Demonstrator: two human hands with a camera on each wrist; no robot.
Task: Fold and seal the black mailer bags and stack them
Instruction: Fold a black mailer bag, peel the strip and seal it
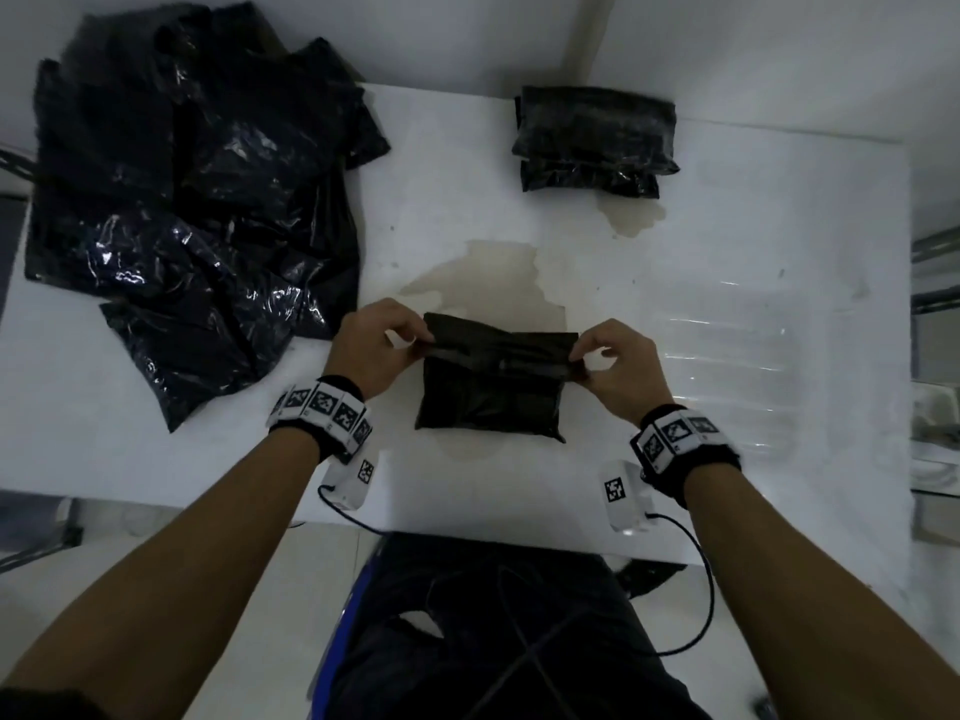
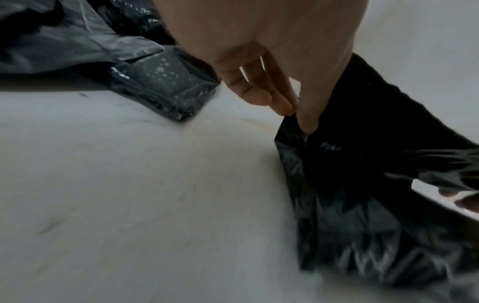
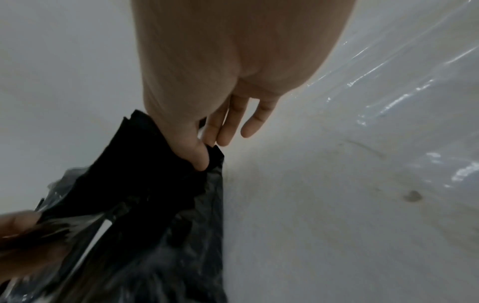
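The bag (image 1: 491, 392) lies flat on the tabletop (image 1: 675, 314), just nearer the person than the stain (image 1: 488, 278). Its long axis runs left to right; the flap (image 1: 498, 345) is at the far edge, raised. The left hand (image 1: 371, 345) pinches the flap's left end, the right hand (image 1: 615, 363) its right end.

Head view only: the loose pile (image 1: 192, 200) far left of the stain, the stack (image 1: 595, 140) beyond it to the right.

Left wrist view: thumb (image 2: 305, 121) pressed on the flap corner. Right wrist view: thumb (image 3: 199, 157) clamps the crumpled corner; clear film (image 3: 414, 82) lies further right.
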